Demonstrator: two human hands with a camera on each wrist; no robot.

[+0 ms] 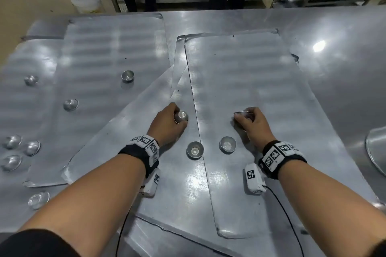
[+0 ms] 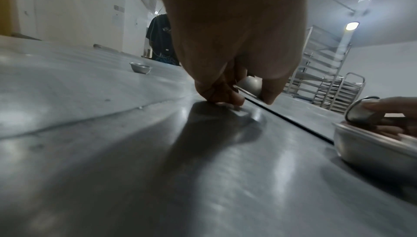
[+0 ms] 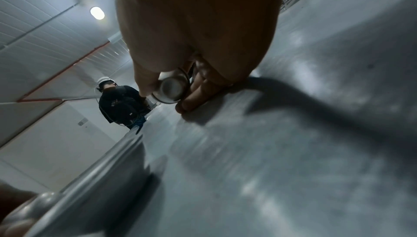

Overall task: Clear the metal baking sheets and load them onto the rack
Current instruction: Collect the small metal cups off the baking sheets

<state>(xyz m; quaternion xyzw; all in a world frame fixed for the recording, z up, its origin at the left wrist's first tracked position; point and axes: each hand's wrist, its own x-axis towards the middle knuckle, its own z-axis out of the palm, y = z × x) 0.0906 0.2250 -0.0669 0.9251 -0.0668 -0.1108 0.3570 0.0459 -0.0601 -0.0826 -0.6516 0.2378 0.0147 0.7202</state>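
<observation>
**Two Hands Picking Little Cups Off the Trays**

Several flat, shiny metal baking sheets (image 1: pixel 240 81) lie on the big steel table (image 1: pixel 344 52), some overlapping each other. Far behind the table stands the tall metal rack with many shelves (image 2: pixel 325 73), well apart from the sheets. No sheet is on the rack yet, so the job looks like it is at the clearing step.

Small round silver cups are dotted over the sheets. Two empty ones (image 1: pixel 195 150) (image 1: pixel 227 144) sit just in front of the hands, near the wrists. More lie far to the left (image 1: pixel 71 104).

The left hand (image 1: pixel 167 125) has its fingers curled around one little silver cup (image 1: pixel 181 116), which is tipped on its side, right at the edge where two sheets overlap. The right hand (image 1: pixel 250 124) pinches another small silver cup (image 3: pixel 170 89) between thumb and fingers, touching the sheet on the right.

Next, I think both hands need to lift their cups away and put them somewhere off the sheets. Then come the two near cups. Only a bare sheet can go to the rack.
</observation>
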